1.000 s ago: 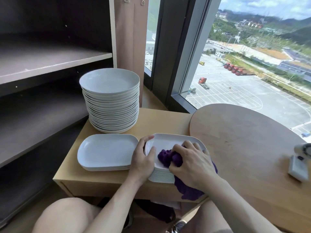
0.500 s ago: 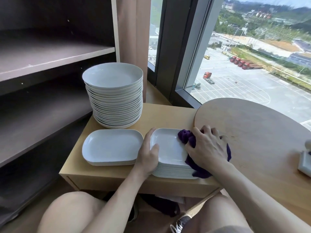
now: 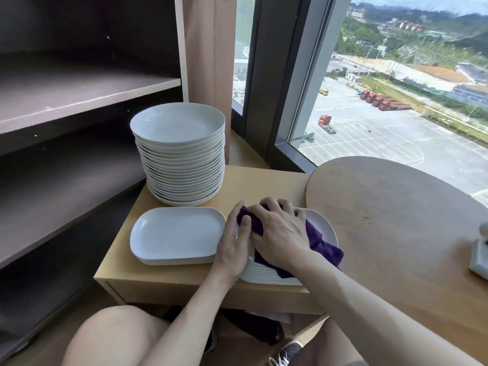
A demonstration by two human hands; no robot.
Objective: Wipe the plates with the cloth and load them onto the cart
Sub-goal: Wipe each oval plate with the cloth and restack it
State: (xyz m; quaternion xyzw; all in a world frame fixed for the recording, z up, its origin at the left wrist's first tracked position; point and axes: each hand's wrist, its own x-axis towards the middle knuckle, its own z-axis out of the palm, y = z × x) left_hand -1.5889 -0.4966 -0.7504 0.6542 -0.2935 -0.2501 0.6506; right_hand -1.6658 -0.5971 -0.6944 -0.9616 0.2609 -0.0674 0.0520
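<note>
1. Glossy white rectangular plates [image 3: 326, 229] with rounded corners are stacked on the near right of a pale wooden stand [image 3: 158, 276]. The right hand [image 3: 280, 233] clutches a soft, bunched purple cloth [image 3: 322, 244] on top, and the left hand [image 3: 235, 247] grips the stack's left edge.
2. The hands hide most of the top plate. A white object [image 3: 479, 257] at the right is cut off.
3. A second stack [image 3: 177, 233] lies just left, with tall round plates [image 3: 182, 159] behind and dark shelves [image 3: 79, 93] to the left.
</note>
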